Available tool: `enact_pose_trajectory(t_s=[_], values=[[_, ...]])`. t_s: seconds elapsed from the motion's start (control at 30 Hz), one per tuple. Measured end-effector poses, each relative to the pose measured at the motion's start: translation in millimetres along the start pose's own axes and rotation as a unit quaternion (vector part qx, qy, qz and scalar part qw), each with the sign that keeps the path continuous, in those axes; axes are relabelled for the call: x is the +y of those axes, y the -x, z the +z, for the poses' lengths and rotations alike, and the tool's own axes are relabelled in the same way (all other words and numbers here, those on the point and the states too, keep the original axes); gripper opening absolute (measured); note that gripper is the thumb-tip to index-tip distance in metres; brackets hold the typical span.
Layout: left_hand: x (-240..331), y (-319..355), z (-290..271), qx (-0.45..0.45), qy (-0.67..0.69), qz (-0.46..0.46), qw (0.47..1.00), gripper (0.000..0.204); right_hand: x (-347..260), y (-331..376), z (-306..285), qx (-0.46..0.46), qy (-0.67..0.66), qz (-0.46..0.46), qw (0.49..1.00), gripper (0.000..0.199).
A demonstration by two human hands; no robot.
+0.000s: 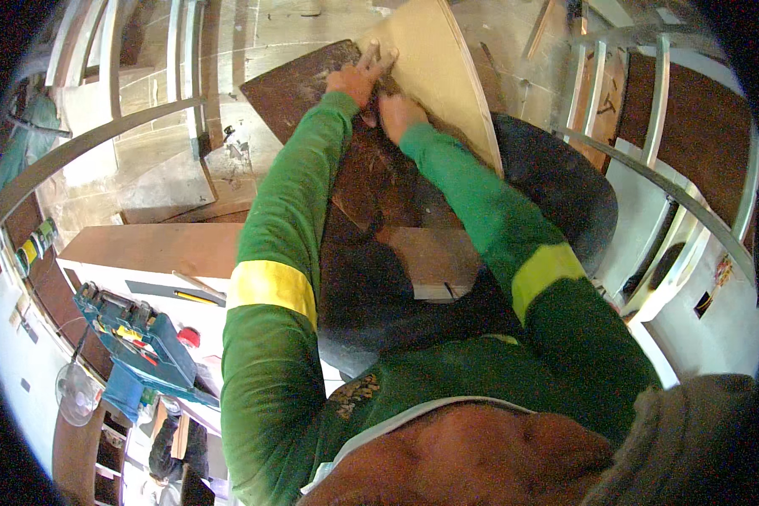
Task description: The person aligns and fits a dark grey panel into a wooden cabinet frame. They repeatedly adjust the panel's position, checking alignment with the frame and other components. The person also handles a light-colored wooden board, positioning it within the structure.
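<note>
My left hand (358, 80) lies on a dark brown sheet (299, 80) with a scuffed surface, its fingers stretched out toward a pale wooden panel (434, 59). Right beside it, my right hand (401, 115) is closed near the line where the sheet and the panel meet. Something small and dark shows at its fingers, too hidden to name. The pale panel's long edge looks curved and runs down past my right wrist. More dark brown surface (367, 181) lies below my hands, between my forearms.
To the left stands a brown-topped white box-like piece (143, 244) with a pencil-like stick on its side. A blue toolbox (156, 346) with tools sits lower left, near a fan (78, 392). Slatted frames (654, 101) flank both sides. Offcut boards (169, 190) lie on the floor.
</note>
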State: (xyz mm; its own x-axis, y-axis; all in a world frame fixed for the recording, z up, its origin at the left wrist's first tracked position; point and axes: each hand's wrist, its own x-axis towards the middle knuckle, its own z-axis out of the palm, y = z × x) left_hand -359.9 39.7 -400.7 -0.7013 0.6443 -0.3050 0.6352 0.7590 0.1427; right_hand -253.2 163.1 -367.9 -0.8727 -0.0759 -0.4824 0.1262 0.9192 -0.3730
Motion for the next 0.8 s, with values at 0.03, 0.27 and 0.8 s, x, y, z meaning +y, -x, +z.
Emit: enact_pose_trajectory(t_s=[0.03,0.27,0.8], values=[[8,5,-20,-0.048,0.023,0.007,0.999,0.142,2,17,2,-0.025,0.019,0.017,0.999,0.023],[-2,-4,-30,-0.090,0.077,0.026,0.993,0.139,13,42,-34,0.026,0.077,-0.016,0.997,0.027],[-17,-3,-43,-0.011,0.171,0.063,0.983,0.107,12,-48,3,0.069,0.024,0.010,0.997,0.022]])
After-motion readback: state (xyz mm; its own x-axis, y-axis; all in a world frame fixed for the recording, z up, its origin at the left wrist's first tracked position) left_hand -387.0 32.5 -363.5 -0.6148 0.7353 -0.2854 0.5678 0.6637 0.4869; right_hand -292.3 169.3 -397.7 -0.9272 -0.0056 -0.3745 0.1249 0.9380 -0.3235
